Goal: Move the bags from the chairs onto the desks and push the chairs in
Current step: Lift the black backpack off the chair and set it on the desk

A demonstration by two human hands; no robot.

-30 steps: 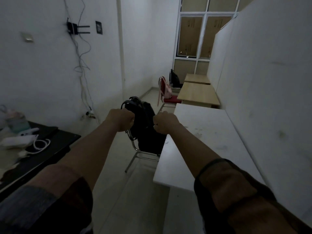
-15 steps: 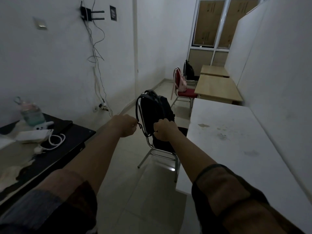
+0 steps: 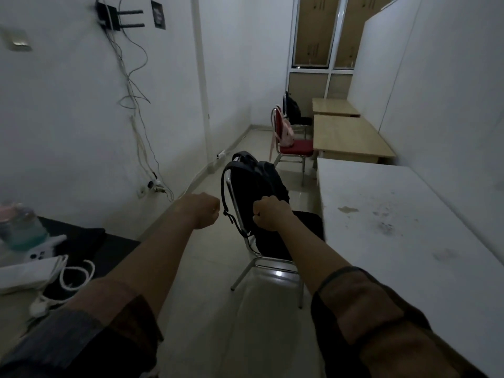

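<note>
Right hand (image 3: 268, 216) seemingly grips the black backpack (image 3: 253, 184) on its chair (image 3: 268, 264), left hand (image 3: 206, 210) curled empty; all 3 bags remain off desks.

Chair frame (image 3: 234, 197) – shiny metal; backpack (image 3: 256, 181) – matt cloth.

Left hand (image 3: 204, 210) fisted; right hand (image 3: 268, 214) clenched

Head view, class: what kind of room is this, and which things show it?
Probably a small study room or office: desks lined along a partition, chairs holding bags, and a router on the wall.
</note>
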